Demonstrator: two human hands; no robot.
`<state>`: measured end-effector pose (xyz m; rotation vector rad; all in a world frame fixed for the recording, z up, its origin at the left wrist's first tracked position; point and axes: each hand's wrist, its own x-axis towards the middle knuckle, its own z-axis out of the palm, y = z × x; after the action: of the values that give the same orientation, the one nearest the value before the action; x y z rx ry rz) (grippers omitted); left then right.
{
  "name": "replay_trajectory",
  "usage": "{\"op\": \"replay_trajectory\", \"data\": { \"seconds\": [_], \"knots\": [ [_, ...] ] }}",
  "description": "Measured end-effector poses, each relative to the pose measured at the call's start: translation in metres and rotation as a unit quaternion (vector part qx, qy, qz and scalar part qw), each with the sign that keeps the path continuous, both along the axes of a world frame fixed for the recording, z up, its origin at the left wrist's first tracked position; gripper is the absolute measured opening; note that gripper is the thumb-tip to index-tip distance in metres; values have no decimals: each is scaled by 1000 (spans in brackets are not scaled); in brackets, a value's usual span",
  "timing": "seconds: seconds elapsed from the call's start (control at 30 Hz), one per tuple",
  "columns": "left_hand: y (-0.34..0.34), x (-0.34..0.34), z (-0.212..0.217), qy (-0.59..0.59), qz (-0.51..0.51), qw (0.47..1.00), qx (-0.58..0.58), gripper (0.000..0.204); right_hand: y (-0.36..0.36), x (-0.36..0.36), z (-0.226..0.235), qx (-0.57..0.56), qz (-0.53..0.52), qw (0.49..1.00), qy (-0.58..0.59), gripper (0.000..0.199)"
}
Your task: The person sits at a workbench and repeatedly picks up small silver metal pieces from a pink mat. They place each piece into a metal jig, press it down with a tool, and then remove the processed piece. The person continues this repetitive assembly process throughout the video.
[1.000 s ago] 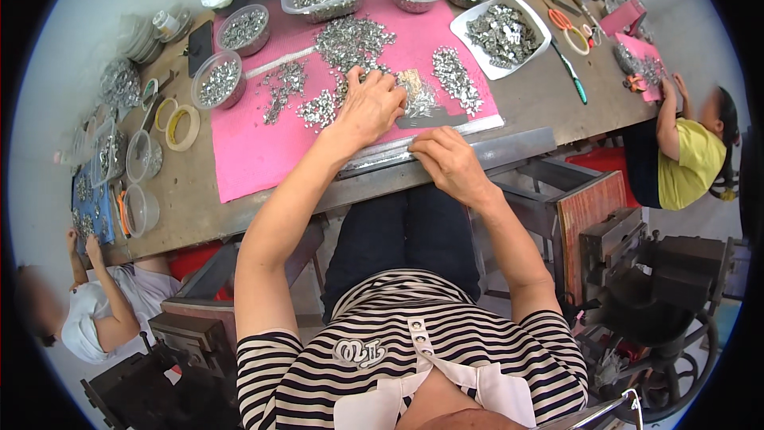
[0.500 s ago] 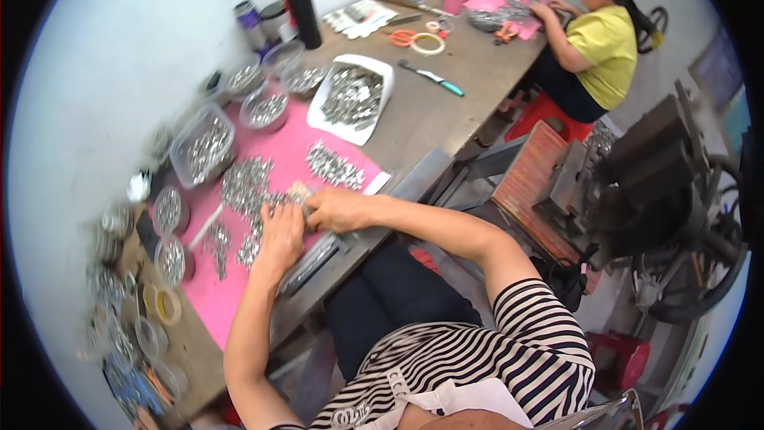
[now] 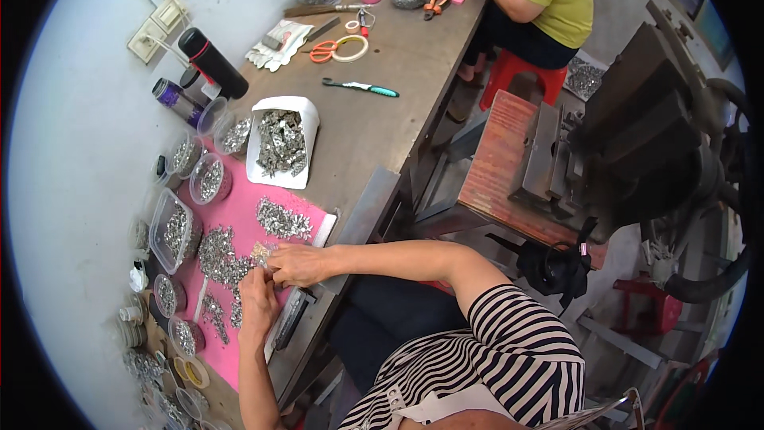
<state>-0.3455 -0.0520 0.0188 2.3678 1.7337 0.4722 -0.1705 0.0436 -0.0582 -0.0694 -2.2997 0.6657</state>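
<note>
Small, flat metal pieces (image 3: pixel 219 255), silvery and shiny, lie in loose heaps on a pink, matte mat (image 3: pixel 245 201). More fill the rigid white tray (image 3: pixel 259 158), the clear plastic rectangular tub (image 3: pixel 194 237) and the round tubs beside it.

Your left hand (image 3: pixel 259 296) and right hand (image 3: pixel 297 264) meet above the mat near its table-edge side, fingers bent inward, tips close together. You cannot tell here whether either pinches a piece; the tips are too small and partly hidden. The largest heap lies just beyond your left fingertips; a second, separate heap (image 3: pixel 284 219) lies beyond your right hand. A small beige patch (image 3: pixel 261 252) sits just beside your right fingers.

A white strip (image 3: pixel 324 229) borders the mat on your right; past it, a grey metal plate (image 3: pixel 370 201) lines the table edge. Brown tabletop (image 3: pixel 354 132) extends between the tray and the toothbrush (image 3: pixel 362 88).
</note>
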Motion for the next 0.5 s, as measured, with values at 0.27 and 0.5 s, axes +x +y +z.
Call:
{"op": "replay_trajectory", "data": {
  "seconds": [0.27, 0.5],
  "knots": [
    [-11, -3, -6, 8, 86, 996, 20, 8, -2, 19, 1, 116, -75, 990, 7, 10],
    [-20, 3, 4, -68, 96, 993, 14, 7, -2, 45, 24, 44, -66, 997, -8, 8]
  ]
}}
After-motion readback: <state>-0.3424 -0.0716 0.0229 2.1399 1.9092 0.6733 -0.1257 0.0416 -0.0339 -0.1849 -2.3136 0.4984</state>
